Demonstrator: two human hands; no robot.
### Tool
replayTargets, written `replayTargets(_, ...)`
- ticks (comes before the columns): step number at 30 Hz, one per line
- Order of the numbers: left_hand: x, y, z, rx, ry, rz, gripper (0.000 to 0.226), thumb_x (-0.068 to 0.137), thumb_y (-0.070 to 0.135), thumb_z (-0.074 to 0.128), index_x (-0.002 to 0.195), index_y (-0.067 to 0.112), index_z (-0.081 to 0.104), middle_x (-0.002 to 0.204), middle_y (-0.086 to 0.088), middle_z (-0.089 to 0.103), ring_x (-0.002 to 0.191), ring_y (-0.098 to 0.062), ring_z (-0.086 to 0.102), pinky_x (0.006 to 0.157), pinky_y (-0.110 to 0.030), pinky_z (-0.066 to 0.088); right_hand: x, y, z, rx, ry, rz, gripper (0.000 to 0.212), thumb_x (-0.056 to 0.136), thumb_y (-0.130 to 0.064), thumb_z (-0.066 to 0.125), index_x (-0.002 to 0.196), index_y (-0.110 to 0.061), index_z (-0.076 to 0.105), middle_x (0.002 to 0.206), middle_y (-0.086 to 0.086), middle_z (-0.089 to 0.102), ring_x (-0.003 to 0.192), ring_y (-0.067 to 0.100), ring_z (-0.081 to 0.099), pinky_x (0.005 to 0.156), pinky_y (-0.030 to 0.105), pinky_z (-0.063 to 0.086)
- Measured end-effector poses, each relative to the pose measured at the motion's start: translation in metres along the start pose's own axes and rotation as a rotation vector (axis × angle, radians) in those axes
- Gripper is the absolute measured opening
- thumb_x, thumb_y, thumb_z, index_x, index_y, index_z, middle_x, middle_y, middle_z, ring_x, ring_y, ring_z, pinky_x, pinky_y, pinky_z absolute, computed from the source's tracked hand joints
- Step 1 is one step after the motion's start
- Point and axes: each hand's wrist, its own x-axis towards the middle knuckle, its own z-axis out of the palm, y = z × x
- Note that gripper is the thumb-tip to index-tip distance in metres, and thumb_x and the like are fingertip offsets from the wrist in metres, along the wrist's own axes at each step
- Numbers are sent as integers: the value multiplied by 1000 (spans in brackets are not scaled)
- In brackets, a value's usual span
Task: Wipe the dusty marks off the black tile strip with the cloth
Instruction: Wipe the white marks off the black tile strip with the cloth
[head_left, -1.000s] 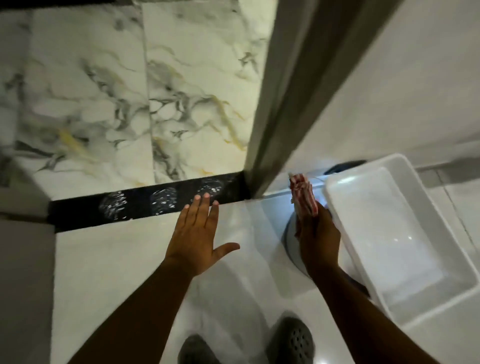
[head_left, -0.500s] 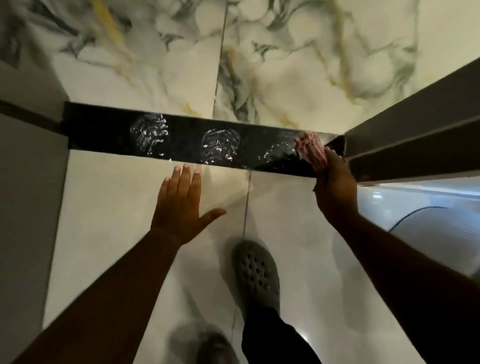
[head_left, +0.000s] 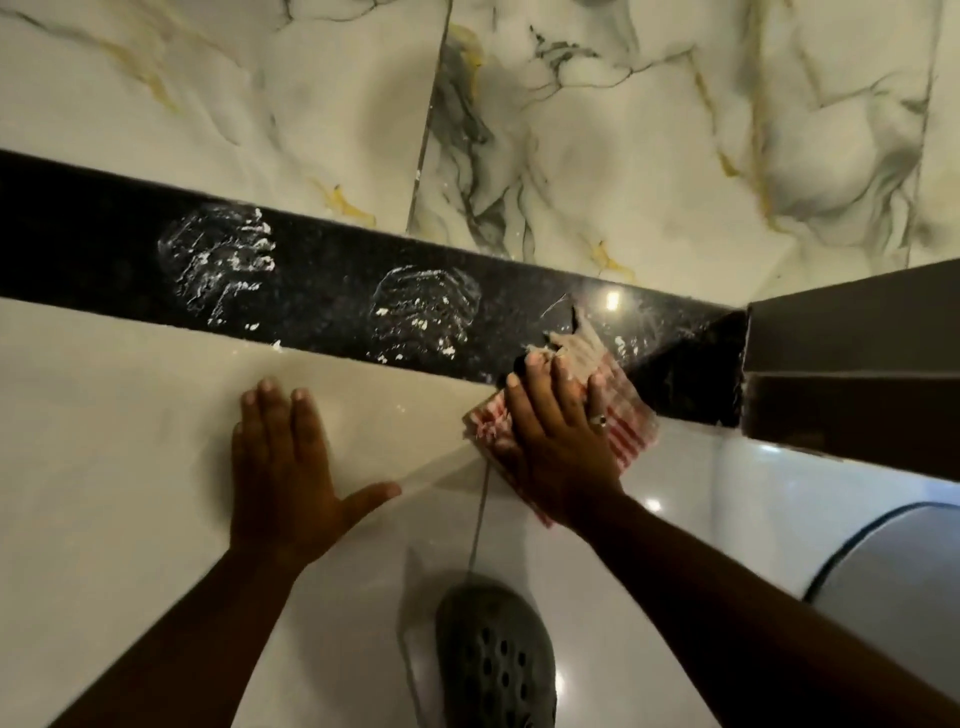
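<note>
A black speckled tile strip (head_left: 322, 270) runs across the floor from left to right, between cream tiles and marble tiles. Two white dusty marks lie on it, one at the left (head_left: 218, 270) and one in the middle (head_left: 423, 309); faint smears remain near its right end. My right hand (head_left: 558, 441) presses a red-and-white striped cloth (head_left: 628, 421) flat on the strip's right end and the cream tile below it. My left hand (head_left: 285, 473) rests flat on the cream tile, fingers spread, just below the strip and holding nothing.
A grey door frame (head_left: 852, 358) blocks the strip's right end. A white rounded object (head_left: 893, 561) sits at the lower right. My grey perforated shoe (head_left: 493, 660) stands at the bottom centre. Marble tiles (head_left: 597, 130) lie beyond the strip.
The view has moved closer to the strip. My right hand brought the cloth from near the white tub to the strip's right end and flattened it there; the rightmost mark is now mostly smeared away.
</note>
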Motion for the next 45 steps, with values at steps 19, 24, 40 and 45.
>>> replayTargets(19, 31, 2, 19, 1, 127, 17, 141, 64, 102, 31, 161, 2, 6, 168, -29, -4, 156, -46, -6, 124, -59, 4, 87, 26, -5, 71, 293, 66, 73, 103, -48, 24, 153, 5, 21, 160, 29, 12, 151, 42, 9, 123, 56, 1)
replayTargets(24, 34, -5, 13, 44, 128, 108, 138, 66, 100, 31, 161, 2, 8, 168, -29, -3, 156, -47, -4, 123, -62, 8, 47, 81, -8, -160, 132, -351, 71, 102, -54, 26, 149, -1, 36, 157, 24, 28, 146, 43, 28, 119, 62, 19)
replayTargets(40, 41, -11, 12, 48, 198, 171, 132, 71, 98, 22, 161, 2, 12, 168, -29, 1, 156, -48, 3, 125, -57, -1, 118, 91, -36, 329, 425, 1205, 101, 91, -76, 19, 156, -2, -1, 165, 20, -8, 153, 34, -6, 123, 54, 1)
replayTargets(45, 41, -10, 12, 45, 208, 175, 133, 68, 95, 33, 161, 2, 12, 168, -29, -1, 155, -48, 2, 124, -61, 4, 74, 46, -7, -59, 161, 182, 87, 99, -66, 12, 156, -1, 11, 161, 27, -3, 151, 42, -3, 123, 56, 0)
